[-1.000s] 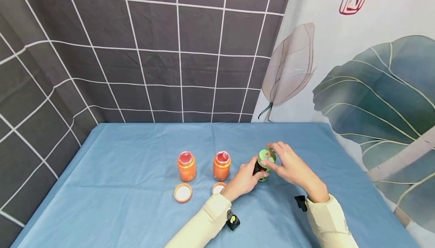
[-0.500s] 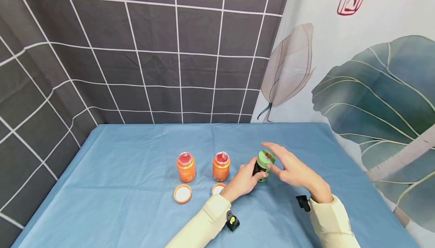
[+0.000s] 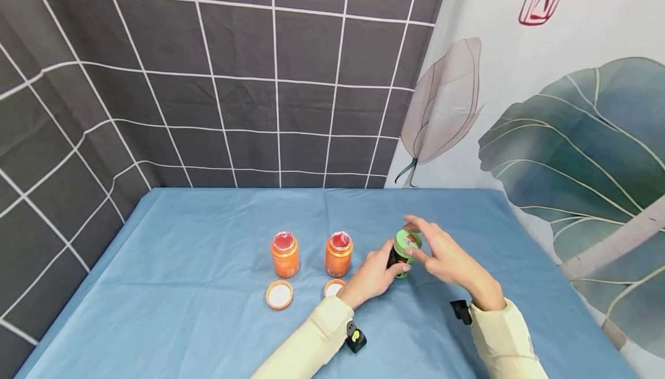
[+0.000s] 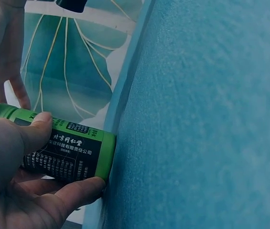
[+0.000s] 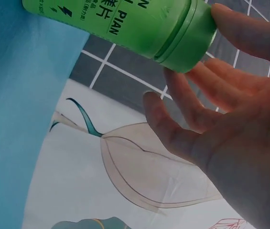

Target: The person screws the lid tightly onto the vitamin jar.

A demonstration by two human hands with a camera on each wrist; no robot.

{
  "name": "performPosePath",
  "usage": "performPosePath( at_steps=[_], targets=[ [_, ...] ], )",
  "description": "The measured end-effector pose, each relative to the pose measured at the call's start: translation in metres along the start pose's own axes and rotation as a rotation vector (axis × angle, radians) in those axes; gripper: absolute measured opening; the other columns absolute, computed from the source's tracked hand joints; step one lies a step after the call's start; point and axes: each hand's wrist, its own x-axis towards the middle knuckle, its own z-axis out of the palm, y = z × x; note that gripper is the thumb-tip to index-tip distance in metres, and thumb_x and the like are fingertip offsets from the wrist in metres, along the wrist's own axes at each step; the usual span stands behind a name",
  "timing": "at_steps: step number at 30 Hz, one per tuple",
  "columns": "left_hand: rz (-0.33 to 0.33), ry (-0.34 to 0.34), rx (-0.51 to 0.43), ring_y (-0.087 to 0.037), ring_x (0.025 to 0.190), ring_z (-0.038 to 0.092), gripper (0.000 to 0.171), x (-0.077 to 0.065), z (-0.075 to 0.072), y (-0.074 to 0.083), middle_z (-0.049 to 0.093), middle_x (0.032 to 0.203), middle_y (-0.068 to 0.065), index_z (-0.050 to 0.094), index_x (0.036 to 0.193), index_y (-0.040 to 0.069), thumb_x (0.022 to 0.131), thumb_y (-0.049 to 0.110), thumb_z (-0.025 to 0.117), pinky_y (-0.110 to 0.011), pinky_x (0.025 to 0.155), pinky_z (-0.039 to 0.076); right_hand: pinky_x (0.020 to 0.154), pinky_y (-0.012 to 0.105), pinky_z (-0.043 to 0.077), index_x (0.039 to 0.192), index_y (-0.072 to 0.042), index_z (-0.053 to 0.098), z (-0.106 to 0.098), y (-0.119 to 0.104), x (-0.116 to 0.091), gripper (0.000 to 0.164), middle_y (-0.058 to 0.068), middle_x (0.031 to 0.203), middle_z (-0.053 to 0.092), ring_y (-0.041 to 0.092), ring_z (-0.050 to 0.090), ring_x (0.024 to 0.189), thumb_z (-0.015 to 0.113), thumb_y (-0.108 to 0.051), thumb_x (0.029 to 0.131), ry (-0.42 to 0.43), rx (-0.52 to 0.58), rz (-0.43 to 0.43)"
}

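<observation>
Blue cloth (image 3: 182, 327) bears two orange jars (image 3: 285, 259), two lids (image 3: 279, 295) and, right of them, one green jar (image 4: 72, 148). I see the left hand (image 3: 373, 274) gripping it, the right hand (image 3: 451, 258) pinching its cap (image 3: 407, 240), fingers nearer than half a second ago.

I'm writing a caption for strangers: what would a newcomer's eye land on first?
Probably the green bottle, gripped in the left hand with the right hand at its cap. Left of it, two open orange bottles stand on the blue cloth, with orange-rimmed lids in front.
</observation>
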Motion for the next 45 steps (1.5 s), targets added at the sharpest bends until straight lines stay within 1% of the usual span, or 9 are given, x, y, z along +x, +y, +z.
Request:
performPosePath(
  at_steps=[7,10,16,22,26,30,34,39,45],
  targets=[
    [0.013,0.012,-0.011,-0.007,0.097,0.057,0.05,-0.0004,-0.0002,0.001,0.06,0.115,-0.003,0.041,0.132,0.017,0.089,0.036,0.057,-0.025,0.081,0.046,0.081,0.044,0.039,0.128,-0.002,0.045,0.0047,0.004,0.0028,0.052,0.009,0.109,0.057,0.026,0.051,0.099,0.068,-0.017,0.084,0.056,-0.039,0.005],
    [0.002,0.014,-0.009,-0.007,0.096,0.057,0.05,-0.0008,0.0001,0.001,0.059,0.115,-0.002,0.041,0.132,0.018,0.089,0.036,0.057,-0.025,0.082,0.046,0.079,0.043,0.039,0.124,-0.002,0.049,0.0066,0.0042,0.0036,0.049,0.01,0.109,0.056,0.026,0.05,0.098,0.068,-0.022,0.084,0.063,-0.058,0.019],
    [0.013,0.016,-0.002,-0.006,0.093,0.056,0.047,-0.0011,0.0015,0.0003,0.06,0.113,-0.001,0.043,0.129,0.018,0.089,0.035,0.058,-0.025,0.082,0.046,0.076,0.04,0.039,0.122,-0.004,0.051,0.0075,0.0022,0.0022,0.048,0.01,0.107,0.055,0.023,0.048,0.094,0.068,-0.028,0.084,0.065,-0.078,0.046],
    [0.02,0.02,-0.001,-0.006,0.095,0.057,0.046,-0.0014,0.0019,-0.0004,0.06,0.113,0.0,0.043,0.129,0.018,0.089,0.034,0.058,-0.025,0.084,0.046,0.086,0.046,0.038,0.126,-0.005,0.047,0.0052,0.0001,0.0003,0.057,0.014,0.119,0.053,0.028,0.046,0.107,0.067,-0.035,0.083,0.046,-0.066,0.076],
    [0.009,0.017,0.011,-0.005,0.097,0.056,0.047,-0.0009,0.0015,-0.0004,0.059,0.116,0.0,0.042,0.131,0.018,0.09,0.034,0.057,-0.025,0.085,0.046,0.092,0.05,0.036,0.131,-0.005,0.043,0.0029,-0.0003,-0.0005,0.062,0.014,0.127,0.049,0.031,0.043,0.116,0.065,-0.039,0.084,0.01,-0.042,0.065],
    [-0.004,0.012,0.007,-0.005,0.097,0.056,0.048,-0.0003,0.0005,0.0011,0.059,0.117,-0.001,0.041,0.132,0.018,0.09,0.034,0.057,-0.025,0.083,0.046,0.099,0.054,0.028,0.135,-0.008,0.04,0.0011,0.001,-0.0014,0.058,0.013,0.133,0.045,0.033,0.04,0.123,0.063,-0.031,0.087,-0.031,-0.025,0.03],
    [0.002,0.007,0.014,-0.006,0.096,0.056,0.049,-0.0014,0.0,0.0004,0.06,0.116,-0.002,0.041,0.133,0.017,0.089,0.034,0.057,-0.024,0.082,0.046,0.102,0.057,0.021,0.137,-0.009,0.039,0.0018,0.0013,-0.0026,0.054,0.012,0.134,0.045,0.032,0.04,0.123,0.061,-0.018,0.089,-0.042,-0.013,0.002],
    [0.01,0.007,0.022,-0.007,0.094,0.056,0.051,-0.0022,-0.0005,0.0004,0.06,0.114,-0.003,0.04,0.133,0.016,0.089,0.035,0.056,-0.024,0.081,0.046,0.1,0.055,0.025,0.135,-0.008,0.041,0.0026,0.0013,-0.0033,0.05,0.012,0.131,0.049,0.03,0.045,0.118,0.06,-0.01,0.089,-0.028,-0.019,-0.019],
    [0.007,0.006,0.013,-0.006,0.092,0.056,0.05,-0.0018,-0.0011,0.0003,0.06,0.112,-0.003,0.041,0.132,0.017,0.089,0.037,0.056,-0.023,0.078,0.046,0.098,0.054,0.028,0.132,-0.005,0.043,0.0013,0.0007,-0.0015,0.048,0.014,0.126,0.051,0.03,0.047,0.114,0.061,-0.012,0.088,-0.019,-0.021,-0.015]
  ],
)
